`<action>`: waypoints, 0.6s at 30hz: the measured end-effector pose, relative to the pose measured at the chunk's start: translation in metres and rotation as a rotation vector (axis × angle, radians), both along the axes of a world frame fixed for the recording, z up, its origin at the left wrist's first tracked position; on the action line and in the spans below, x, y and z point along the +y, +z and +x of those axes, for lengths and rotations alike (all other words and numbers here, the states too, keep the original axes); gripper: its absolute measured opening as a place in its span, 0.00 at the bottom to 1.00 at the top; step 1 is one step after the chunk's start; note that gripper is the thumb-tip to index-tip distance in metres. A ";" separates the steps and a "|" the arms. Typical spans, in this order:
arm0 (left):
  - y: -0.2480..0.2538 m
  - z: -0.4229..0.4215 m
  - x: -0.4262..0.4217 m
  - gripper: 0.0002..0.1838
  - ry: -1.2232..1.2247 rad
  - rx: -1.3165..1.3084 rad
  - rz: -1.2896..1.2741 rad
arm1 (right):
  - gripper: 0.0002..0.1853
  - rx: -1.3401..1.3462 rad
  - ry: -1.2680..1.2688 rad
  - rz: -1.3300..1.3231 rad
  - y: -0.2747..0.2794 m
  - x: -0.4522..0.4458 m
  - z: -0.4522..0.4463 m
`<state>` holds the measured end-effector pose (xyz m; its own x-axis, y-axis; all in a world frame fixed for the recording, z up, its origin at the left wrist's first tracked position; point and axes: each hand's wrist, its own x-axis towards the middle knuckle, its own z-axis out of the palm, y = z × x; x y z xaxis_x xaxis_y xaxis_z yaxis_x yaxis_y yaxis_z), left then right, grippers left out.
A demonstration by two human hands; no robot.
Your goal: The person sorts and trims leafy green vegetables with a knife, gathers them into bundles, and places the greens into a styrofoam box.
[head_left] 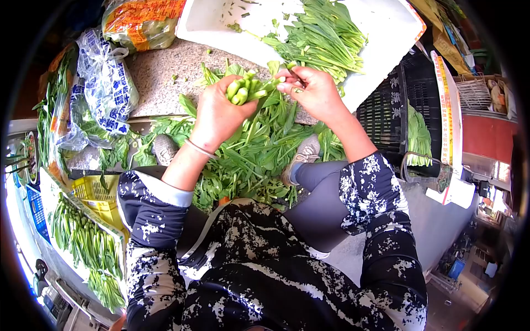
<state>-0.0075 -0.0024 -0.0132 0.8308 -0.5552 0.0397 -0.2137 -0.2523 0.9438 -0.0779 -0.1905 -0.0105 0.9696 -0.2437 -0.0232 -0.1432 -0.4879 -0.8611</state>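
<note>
My left hand [216,115], with a bangle at its wrist, is closed round a bunch of leafy greens [242,91], the pale cut stem ends up. Close beside it, my right hand [317,95] is pinched on a thin dark blade [298,80], perhaps a small knife, mostly hidden by the fingers. A bit of green stem [291,65] shows at those fingertips. Below both hands, a heap of loose leaves [254,149] covers the ground between my shoes.
A white foam box [381,22] ahead holds trimmed greens [326,41]. Plastic bags [107,83] of vegetables lie at the left, near a yellow basket [96,193] and a box of stacked greens [83,237]. A black crate [386,110] with greens stands right.
</note>
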 end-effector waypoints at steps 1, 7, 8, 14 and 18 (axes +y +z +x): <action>-0.002 0.001 0.000 0.18 -0.042 0.035 -0.025 | 0.10 0.008 0.025 0.030 -0.002 0.005 0.001; -0.005 0.002 0.001 0.21 -0.079 0.191 -0.047 | 0.10 0.038 -0.046 0.320 0.008 0.022 0.001; -0.007 0.003 0.001 0.19 -0.062 0.189 -0.031 | 0.10 0.039 -0.046 0.321 0.008 0.022 0.001; -0.009 0.007 0.004 0.14 -0.011 0.472 -0.172 | 0.20 0.170 0.110 0.501 0.024 0.029 -0.004; -0.008 0.008 0.006 0.14 -0.006 0.575 -0.207 | 0.17 0.189 0.101 0.359 0.014 0.029 -0.002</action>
<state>0.0006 0.0032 -0.0211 0.7477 -0.5888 -0.3070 0.3440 -0.0520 0.9375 -0.0799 -0.1615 0.0036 0.9587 -0.0918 -0.2691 -0.2818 -0.1807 -0.9423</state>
